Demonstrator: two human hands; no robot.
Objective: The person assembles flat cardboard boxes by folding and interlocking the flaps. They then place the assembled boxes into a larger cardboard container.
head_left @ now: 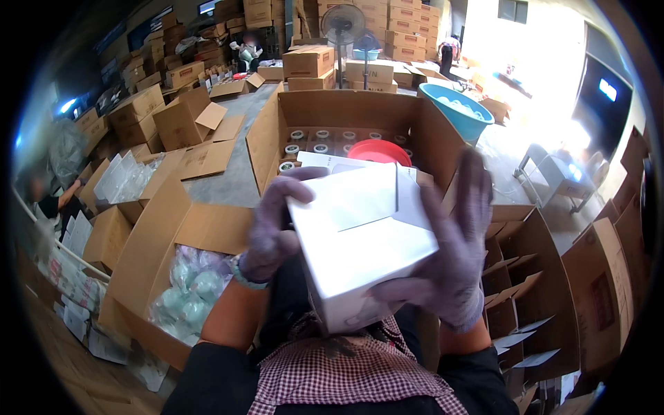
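A white carton [363,242] is tilted in front of my chest, its flaps folded over the upward face. My left hand [273,232], in a greyish-purple glove, grips the carton's left edge with bent fingers. On the other side my right hand [449,266], gloved alike, has its thumb on the near face and its palm by the right side; its upper fingers stretch upward and are blurred. What the carton contains is hidden. Just beyond it are a red round dish or lid [378,151] and a white printed panel [325,160], partly covered.
A large open cardboard box [346,104] ahead holds rows of round-topped items. At left, another box [176,221] contains bagged pale green pieces [200,287]. A divided box [546,277] stands at right. Farther off are a blue tub [456,114], a fan [342,26] and other people.
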